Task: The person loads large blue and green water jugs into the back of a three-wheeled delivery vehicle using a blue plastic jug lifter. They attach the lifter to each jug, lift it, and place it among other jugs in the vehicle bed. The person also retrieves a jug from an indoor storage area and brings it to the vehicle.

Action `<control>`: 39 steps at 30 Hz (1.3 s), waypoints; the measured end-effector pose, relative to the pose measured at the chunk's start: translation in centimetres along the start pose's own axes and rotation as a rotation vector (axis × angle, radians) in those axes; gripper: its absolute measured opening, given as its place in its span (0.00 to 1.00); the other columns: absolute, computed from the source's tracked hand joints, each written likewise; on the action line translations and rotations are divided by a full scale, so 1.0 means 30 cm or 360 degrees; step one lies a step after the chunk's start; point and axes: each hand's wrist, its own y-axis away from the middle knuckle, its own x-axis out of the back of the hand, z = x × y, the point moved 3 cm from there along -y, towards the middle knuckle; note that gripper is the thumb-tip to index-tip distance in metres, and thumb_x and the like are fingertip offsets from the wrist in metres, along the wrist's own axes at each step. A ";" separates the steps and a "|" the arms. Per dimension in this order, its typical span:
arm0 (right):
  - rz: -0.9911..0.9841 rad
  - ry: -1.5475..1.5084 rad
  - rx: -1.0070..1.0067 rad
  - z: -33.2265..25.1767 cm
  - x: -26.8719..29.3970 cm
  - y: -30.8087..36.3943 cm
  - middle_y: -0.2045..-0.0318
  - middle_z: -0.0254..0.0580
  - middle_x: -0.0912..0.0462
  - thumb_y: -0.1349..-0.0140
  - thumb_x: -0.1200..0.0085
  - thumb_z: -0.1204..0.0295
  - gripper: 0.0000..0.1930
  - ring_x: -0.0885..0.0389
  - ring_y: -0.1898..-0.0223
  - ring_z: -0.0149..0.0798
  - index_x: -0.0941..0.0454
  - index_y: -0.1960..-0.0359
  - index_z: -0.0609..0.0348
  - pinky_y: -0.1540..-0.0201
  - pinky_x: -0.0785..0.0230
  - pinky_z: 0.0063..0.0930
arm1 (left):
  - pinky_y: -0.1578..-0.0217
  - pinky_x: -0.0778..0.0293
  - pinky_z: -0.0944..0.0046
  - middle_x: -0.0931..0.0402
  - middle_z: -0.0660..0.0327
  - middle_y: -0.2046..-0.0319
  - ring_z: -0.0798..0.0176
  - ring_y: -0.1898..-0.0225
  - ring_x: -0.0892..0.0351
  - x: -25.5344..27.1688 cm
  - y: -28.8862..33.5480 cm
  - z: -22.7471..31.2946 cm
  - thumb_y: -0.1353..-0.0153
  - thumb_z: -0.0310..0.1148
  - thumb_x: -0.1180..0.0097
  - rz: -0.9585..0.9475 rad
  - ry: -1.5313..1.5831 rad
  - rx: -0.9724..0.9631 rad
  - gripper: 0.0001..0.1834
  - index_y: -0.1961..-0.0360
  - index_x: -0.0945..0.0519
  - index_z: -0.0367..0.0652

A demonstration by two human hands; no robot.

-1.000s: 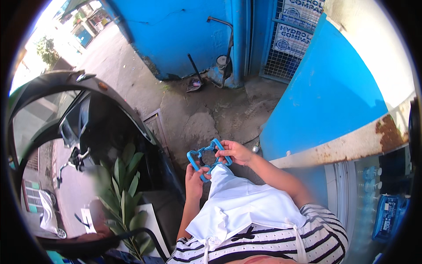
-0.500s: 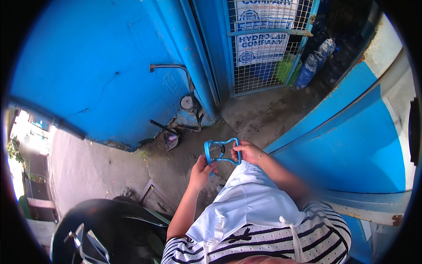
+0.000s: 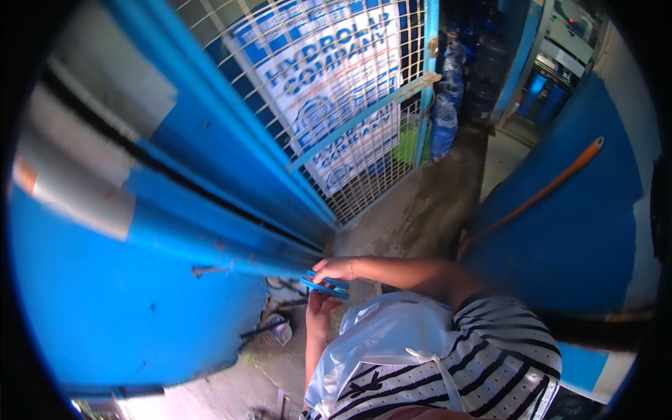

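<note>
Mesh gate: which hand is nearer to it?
Right. In the head view, the right hand sits below the lower corner of the mesh gate, apart from it; the left hand is lower and farther away.

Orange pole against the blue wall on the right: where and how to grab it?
Probably the upper shaft of the orange pole, just below its pale tip, coming from picture left with a grasp across the shaft. It's long, thin and slanted; the blue wall backs it, leaving the left side open.
</note>
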 end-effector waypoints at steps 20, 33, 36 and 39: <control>0.1215 -0.1207 0.1259 -0.366 1.292 0.934 0.50 0.48 0.25 0.42 0.57 0.78 0.24 0.24 0.49 0.42 0.33 0.41 0.61 0.49 0.29 0.41 | 0.53 0.27 0.62 0.23 0.52 0.54 0.60 0.52 0.23 -1.273 -1.477 0.432 0.40 0.27 0.47 -0.1771 -0.0840 0.0145 0.17 0.51 0.29 0.33; 0.1659 -0.0959 0.1073 -0.617 2.207 1.631 0.58 0.42 0.21 0.45 0.53 0.78 0.22 0.22 0.59 0.34 0.28 0.46 0.61 0.54 0.28 0.28 | 0.58 0.27 0.64 0.26 0.53 0.59 0.62 0.60 0.23 -2.393 -1.916 0.438 0.41 0.25 0.48 -0.1643 -0.0786 0.0279 0.21 0.47 0.36 0.32; 0.1643 -0.0732 0.0959 -0.696 2.407 1.840 0.59 0.41 0.21 0.46 0.52 0.78 0.23 0.21 0.62 0.33 0.29 0.45 0.62 0.59 0.26 0.28 | 0.58 0.28 0.65 0.25 0.57 0.60 0.64 0.60 0.24 -2.657 -1.980 0.491 0.41 0.25 0.50 -0.1657 -0.0659 -0.0006 0.18 0.49 0.33 0.35; 0.1787 -0.0441 0.1011 -0.724 2.597 2.032 0.63 0.36 0.21 0.47 0.52 0.77 0.21 0.23 0.64 0.29 0.27 0.49 0.61 0.62 0.27 0.26 | 0.59 0.28 0.67 0.25 0.59 0.61 0.66 0.62 0.25 -2.913 -2.045 0.499 0.41 0.24 0.51 -0.1603 -0.0574 0.0121 0.17 0.50 0.32 0.35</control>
